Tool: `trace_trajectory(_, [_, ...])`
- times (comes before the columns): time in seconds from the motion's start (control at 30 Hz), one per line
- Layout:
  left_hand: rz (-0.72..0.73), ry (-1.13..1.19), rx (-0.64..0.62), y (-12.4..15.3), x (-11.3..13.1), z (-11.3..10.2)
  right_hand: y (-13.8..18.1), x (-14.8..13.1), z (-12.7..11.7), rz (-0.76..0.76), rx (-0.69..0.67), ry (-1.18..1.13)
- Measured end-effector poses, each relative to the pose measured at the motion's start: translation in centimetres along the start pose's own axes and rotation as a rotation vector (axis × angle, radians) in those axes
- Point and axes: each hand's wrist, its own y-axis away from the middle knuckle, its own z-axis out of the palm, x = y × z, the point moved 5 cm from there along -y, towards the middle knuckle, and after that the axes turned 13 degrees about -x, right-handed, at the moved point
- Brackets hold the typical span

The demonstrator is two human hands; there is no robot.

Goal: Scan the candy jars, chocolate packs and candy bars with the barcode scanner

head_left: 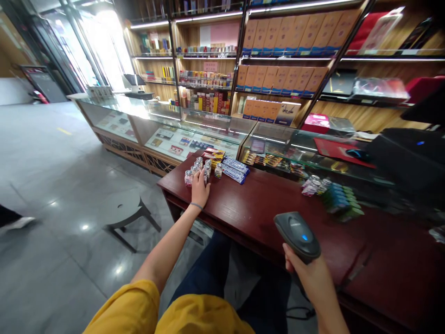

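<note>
On the dark red wooden desk (250, 199), my left hand (200, 189) reaches into a cluster of small jars (188, 178) with silvery lids. Its fingers are stretched out against the jars and its thumb stands apart; the fingertips are partly hidden among them. One more small jar (218, 170) stands just right of the cluster. Beside it lie blue-and-white long packs (235, 170), with yellow packs (213, 154) behind. My right hand (306, 264) is wrapped round the handle of a dark barcode scanner (298, 235) with a blue light, held above the desk's front edge.
Further right on the desk are more silver-lidded jars (311, 184) and green-and-blue packs (342, 202). Glass display counters (163, 116) run behind the desk. A grey stool (121, 206) stands at the left. A dark monitor (410, 157) is at the right. Stocked shelves (208, 58) line the wall.
</note>
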Motion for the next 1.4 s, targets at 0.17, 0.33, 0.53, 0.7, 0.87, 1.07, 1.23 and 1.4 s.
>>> trace_trajectory(0.17, [-0.011, -0.045, -0.010, 0.4, 0.0, 0.0, -0.2, -0.2, 0.3, -0.003, -0.040, 0.004])
trace_trajectory(0.33, [-0.005, -0.013, -0.012, 0.8, 0.0, -0.2, 0.1, -0.1, 0.0, -0.013, -0.025, 0.001])
trace_trajectory(0.53, [0.068, 0.247, -0.068, 0.8, 2.9, 1.1, 0.5, 0.5, -0.8, 0.002, 0.016, -0.027])
trace_trajectory(0.7, [0.055, 0.624, -0.205, 0.1, 6.8, 4.8, 1.0, 0.5, -1.4, -0.001, 0.071, -0.076])
trace_trajectory(0.87, [0.018, 0.830, -0.353, -0.8, 10.5, 8.6, 1.4, 0.4, -2.2, 0.009, 0.099, -0.105])
trace_trajectory(1.07, [0.023, 1.067, -0.526, -0.4, 13.6, 12.9, 2.1, 0.2, -2.9, 0.028, 0.125, -0.125])
trace_trajectory(1.23, [0.002, 1.314, -0.553, -0.1, 14.8, 15.3, 2.5, 0.2, -3.1, 0.032, 0.109, -0.117])
trace_trajectory(1.4, [-0.030, 1.417, -0.580, 0.1, 15.7, 16.6, 2.6, 0.5, -3.5, 0.028, 0.122, -0.097])
